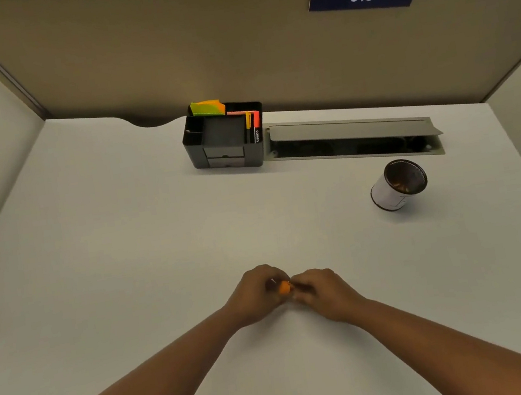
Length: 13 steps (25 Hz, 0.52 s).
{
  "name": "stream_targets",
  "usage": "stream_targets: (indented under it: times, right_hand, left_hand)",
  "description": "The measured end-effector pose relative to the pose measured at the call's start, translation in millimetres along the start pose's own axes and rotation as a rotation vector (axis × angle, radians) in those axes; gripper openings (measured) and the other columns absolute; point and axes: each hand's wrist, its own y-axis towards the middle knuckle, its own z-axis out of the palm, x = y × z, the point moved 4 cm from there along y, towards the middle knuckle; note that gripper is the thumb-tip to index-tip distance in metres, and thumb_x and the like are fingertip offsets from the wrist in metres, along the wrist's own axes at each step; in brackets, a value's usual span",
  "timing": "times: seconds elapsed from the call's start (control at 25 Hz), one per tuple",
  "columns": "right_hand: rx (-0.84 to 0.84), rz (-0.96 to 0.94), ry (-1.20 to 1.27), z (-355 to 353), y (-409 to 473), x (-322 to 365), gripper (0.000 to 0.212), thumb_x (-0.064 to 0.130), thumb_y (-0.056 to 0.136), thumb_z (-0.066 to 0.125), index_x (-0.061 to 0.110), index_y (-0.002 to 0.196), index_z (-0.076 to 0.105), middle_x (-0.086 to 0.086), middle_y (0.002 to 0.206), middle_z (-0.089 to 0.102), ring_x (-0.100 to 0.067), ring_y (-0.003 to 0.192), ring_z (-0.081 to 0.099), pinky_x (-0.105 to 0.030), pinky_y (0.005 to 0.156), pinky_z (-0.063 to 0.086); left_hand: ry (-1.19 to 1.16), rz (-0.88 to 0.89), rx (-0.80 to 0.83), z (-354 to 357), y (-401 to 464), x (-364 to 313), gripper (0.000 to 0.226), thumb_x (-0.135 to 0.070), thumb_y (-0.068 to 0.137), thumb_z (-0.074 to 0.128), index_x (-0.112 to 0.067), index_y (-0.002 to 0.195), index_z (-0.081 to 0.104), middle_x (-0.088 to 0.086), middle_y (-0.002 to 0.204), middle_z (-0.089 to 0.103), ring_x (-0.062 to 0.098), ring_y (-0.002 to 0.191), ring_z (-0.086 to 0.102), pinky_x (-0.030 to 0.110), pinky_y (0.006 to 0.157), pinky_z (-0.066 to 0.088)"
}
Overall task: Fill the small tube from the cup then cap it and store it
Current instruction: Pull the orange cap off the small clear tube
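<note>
My left hand (256, 295) and my right hand (324, 292) meet over the middle of the white desk (126, 249). Between their fingertips is a small tube with an orange cap (284, 288); only the cap shows clearly, the tube body is mostly hidden by the fingers. Both hands are closed around it. The cup (398, 185), white outside and dark inside, stands far to the right and back, apart from both hands. A black desk organiser (224, 138) sits at the back centre.
The organiser holds coloured sticky notes and a dark booklet. An open cable tray (351, 141) lies in the desk to its right. Beige partition walls enclose the desk at the back and sides.
</note>
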Motion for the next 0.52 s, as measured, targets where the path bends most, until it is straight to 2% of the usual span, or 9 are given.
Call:
stream_targets:
  times: [0.16,0.28,0.4,0.52]
  right_hand:
    - [-0.037,0.003,0.091,-7,3,-5,0.013,0.031,0.094,0.054,0.026,0.102,0.063,0.007,0.090,0.066,-0.008,0.081,0.060,-0.024,0.070,0.047]
    - [-0.064,0.024,0.163,-10,3,-9,0.019,0.034,0.097,0.054,0.029,0.113,0.062,0.012,0.097,0.068,-0.003,0.087,0.062,-0.014,0.070,0.046]
    - [-0.087,0.007,0.168,-16,3,-10,0.020,0.035,0.095,0.058,0.029,0.113,0.067,0.014,0.091,0.067,-0.001,0.085,0.060,-0.011,0.069,0.044]
    - [-0.095,0.011,0.153,-16,3,-9,0.020,0.033,0.095,0.058,0.026,0.109,0.070,0.008,0.088,0.069,-0.006,0.080,0.061,-0.016,0.065,0.045]
  left_hand:
    - [-0.196,-0.011,0.032,-9,11,-11,0.019,-0.016,0.084,0.079,-0.025,0.100,0.077,-0.005,0.095,0.080,0.007,0.089,0.075,0.024,0.083,0.060]
    - [-0.205,0.029,0.023,-10,18,-23,0.022,-0.010,0.084,0.078,-0.022,0.103,0.078,-0.006,0.098,0.080,0.005,0.092,0.075,0.019,0.084,0.058]
    - [-0.198,0.033,0.021,-11,22,-27,0.022,-0.011,0.082,0.080,-0.022,0.101,0.079,-0.006,0.097,0.080,0.004,0.091,0.074,0.019,0.084,0.058]
    - [-0.199,0.012,0.033,-12,24,-26,0.022,-0.010,0.081,0.081,-0.022,0.098,0.079,-0.007,0.094,0.080,0.003,0.087,0.075,0.016,0.080,0.057]
